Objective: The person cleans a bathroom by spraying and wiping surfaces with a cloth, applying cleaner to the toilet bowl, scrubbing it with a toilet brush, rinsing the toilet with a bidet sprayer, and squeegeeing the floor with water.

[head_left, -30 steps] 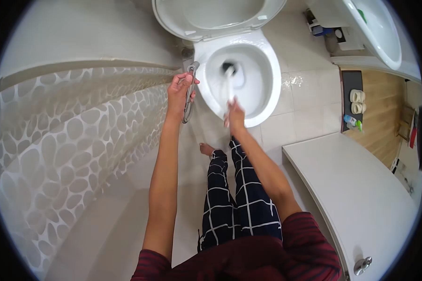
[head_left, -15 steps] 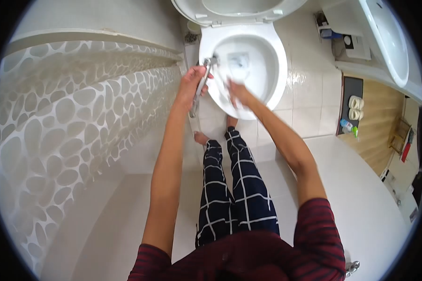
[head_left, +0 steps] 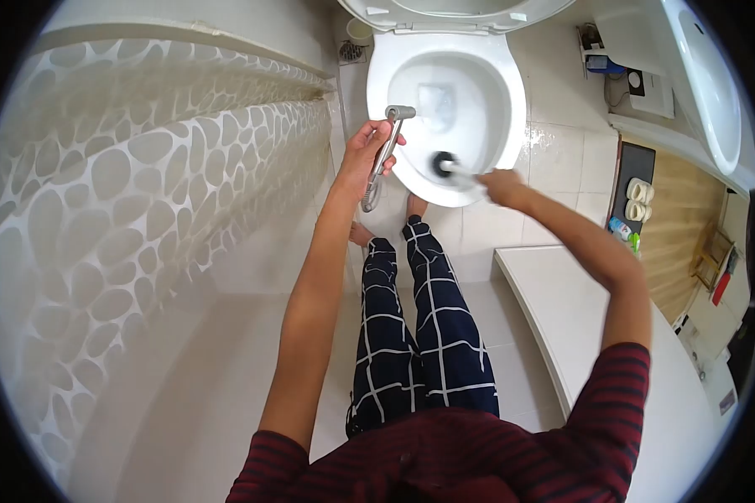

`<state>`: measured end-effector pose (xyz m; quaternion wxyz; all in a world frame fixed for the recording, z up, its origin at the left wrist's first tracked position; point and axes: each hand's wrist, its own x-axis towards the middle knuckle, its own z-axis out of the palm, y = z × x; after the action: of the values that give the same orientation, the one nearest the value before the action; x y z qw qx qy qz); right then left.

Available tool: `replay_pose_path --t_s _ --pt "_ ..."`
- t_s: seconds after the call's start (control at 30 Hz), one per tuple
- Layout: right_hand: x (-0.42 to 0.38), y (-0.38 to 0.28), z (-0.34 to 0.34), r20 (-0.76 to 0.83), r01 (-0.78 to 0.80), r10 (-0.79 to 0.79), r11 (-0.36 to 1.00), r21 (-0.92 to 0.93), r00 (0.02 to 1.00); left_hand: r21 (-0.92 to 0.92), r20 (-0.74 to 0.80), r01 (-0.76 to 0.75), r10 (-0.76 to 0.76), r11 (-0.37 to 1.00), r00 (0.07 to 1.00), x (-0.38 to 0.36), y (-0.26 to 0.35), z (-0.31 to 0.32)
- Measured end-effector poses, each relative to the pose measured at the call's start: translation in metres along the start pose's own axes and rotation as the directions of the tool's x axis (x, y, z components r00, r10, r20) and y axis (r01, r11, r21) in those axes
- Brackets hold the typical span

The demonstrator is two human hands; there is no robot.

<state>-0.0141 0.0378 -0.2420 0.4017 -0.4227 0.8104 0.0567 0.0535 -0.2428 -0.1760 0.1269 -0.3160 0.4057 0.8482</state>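
Note:
My left hand [head_left: 367,154] is wrapped round a silver handheld sprayer [head_left: 400,112], whose head reaches over the left rim of the white toilet bowl [head_left: 515,126]. A coiled metal hose hangs below that hand. My right hand [head_left: 505,188], at the bowl's lower right, is closed on the pale handle of a toilet brush [head_left: 445,164]. The brush's round dark head is inside the bowl near the front rim, and its handle is blurred. Water lies in the middle of the bowl.
The raised toilet seat [head_left: 461,15] is at the top. A pebble-patterned curtain [head_left: 126,193] hangs at left. At right are a white sink [head_left: 713,92], a dark mat [head_left: 633,172] with pale slippers [head_left: 638,199], and a bottle [head_left: 619,227]. A white panel [head_left: 562,302] stands below.
My right hand has moved right and slightly down, with the brush head now visible near the bowl's front. My left hand and the sprayer have shifted slightly right.

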Motion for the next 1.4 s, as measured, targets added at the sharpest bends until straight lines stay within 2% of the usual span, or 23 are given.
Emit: replay_pose_path --t_s 0.03,0.1,0.13,0.17,0.23,0.27,0.4,0.5,0.57,0.67,0.7,0.77,0.83,0.9,0.97,1.07,1.1,1.17,1.2,1.23,1.3,1.37,1.4 --pt "-0.011 0.028 -0.007 0.076 -0.006 0.016 0.992 -0.13 0.997 0.049 0.005 0.017 -0.017 0.999 1.0 0.002 0.0 -0.001" --pt "-0.011 0.011 -0.06 0.262 -0.127 0.324 0.814 -0.566 0.909 0.14 -0.051 0.115 -0.109 0.983 0.993 0.004 -0.008 0.0" --pt "-0.013 0.001 -0.053 -0.021 -0.294 0.362 0.72 -0.629 0.932 0.184 -0.078 0.167 -0.155 0.969 0.985 0.005 -0.012 0.003" --pt "-0.011 -0.016 -0.064 0.125 -0.287 0.441 0.747 -0.6 0.889 0.132 -0.066 0.188 -0.181 0.973 0.981 0.005 -0.016 0.008" --pt "-0.018 -0.035 -0.048 0.321 -0.174 0.287 0.924 -0.339 0.903 0.026 -0.049 0.223 -0.221 0.975 0.974 0.008 -0.021 0.017" --pt "-0.02 -0.034 -0.008 0.275 -0.081 0.16 0.957 -0.278 0.948 -0.108 -0.026 0.2 -0.204 0.974 0.979 0.014 -0.024 0.019" --pt "-0.032 -0.041 -0.014 0.225 -0.122 0.2 0.94 -0.318 0.954 -0.285 -0.193 -0.058 0.002 0.957 0.981 0.038 -0.035 0.037" --pt "-0.017 -0.009 -0.024 0.186 -0.246 0.324 0.904 -0.351 0.927 -0.337 -0.105 -0.029 -0.008 0.941 0.994 0.038 -0.031 0.034" --pt "-0.019 -0.007 -0.024 0.204 -0.242 0.318 0.913 -0.328 0.926 -0.266 -0.025 0.092 -0.102 0.96 0.994 0.032 -0.03 0.024" --pt "-0.035 -0.01 -0.025 0.216 -0.047 0.043 0.999 0.012 0.975 -0.119 0.022 0.221 -0.22 0.968 0.975 0.027 -0.033 0.018" --pt "-0.047 -0.031 -0.05 0.288 -0.143 0.115 0.987 0.078 0.951 -0.079 0.029 0.238 -0.236 0.968 0.971 0.028 -0.03 0.022" --pt "-0.047 -0.02 -0.048 0.273 -0.123 0.111 0.992 0.025 0.956 -0.002 0.037 0.274 -0.274 0.962 0.961 0.026 -0.026 0.029" --pt "-0.02 0.024 -0.03 0.25 -0.035 0.115 0.953 -0.301 0.961 -0.011 0.023 0.225 -0.225 0.974 0.974 0.032 -0.023 0.037" --pt "0.008 0.03 -0.078 0.239 -0.224 0.408 0.805 -0.549 0.881 -0.097 -0.024 0.135 -0.138 0.986 0.99 0.04 -0.029 0.043" --pt "0.027 0.05 -0.102 -0.176 -0.372 0.33 0.77 -0.518 0.928 -0.264 -0.098 -0.023 -0.003 0.964 0.995 0.042 -0.029 0.049" --pt "0.011 0.051 -0.094 -0.074 -0.259 0.292 0.673 -0.693 0.954 -0.25 -0.058 -0.01 -0.004 0.968 0.998 0.039 -0.024 0.041" --pt "0.003 0.039 -0.087 0.008 -0.308 0.381 0.759 -0.573 0.924 -0.204 -0.045 0.039 -0.049 0.978 0.998 0.036 -0.024 0.035" --pt "0.007 0.018 -0.083 0.355 -0.224 0.436 0.835 -0.503 0.827 -0.162 -0.045 0.083 -0.091 0.983 0.995 0.035 -0.023 0.028" --pt "0.01 0.033 -0.076 0.198 -0.154 0.255 0.895 -0.419 0.946 -0.168 -0.055 0.088 -0.098 0.982 0.994 0.033 -0.025 0.027" --pt "0.019 0.055 -0.077 0.091 -0.168 0.236 0.869 -0.465 0.967 -0.173 -0.062 0.096 -0.108 0.98 0.992 0.03 -0.029 0.026" --pt "0.017 0.069 -0.104 -0.277 -0.366 0.254 0.781 -0.506 0.927 -0.152 -0.053 0.098 -0.107 0.983 0.993 0.029 -0.027 0.024" --pt "0.014 0.046 -0.098 -0.018 -0.373 0.416 0.794 -0.481 0.909 -0.109 -0.028 0.087 -0.091 0.99 0.995 0.027 -0.022 0.018" --pt "0.014 0.024 -0.081 0.217 -0.382 0.519 0.801 -0.462 0.827 -0.019 -0.08 0.083 -0.084 0.996 0.993 0.025 -0.014 0.017"
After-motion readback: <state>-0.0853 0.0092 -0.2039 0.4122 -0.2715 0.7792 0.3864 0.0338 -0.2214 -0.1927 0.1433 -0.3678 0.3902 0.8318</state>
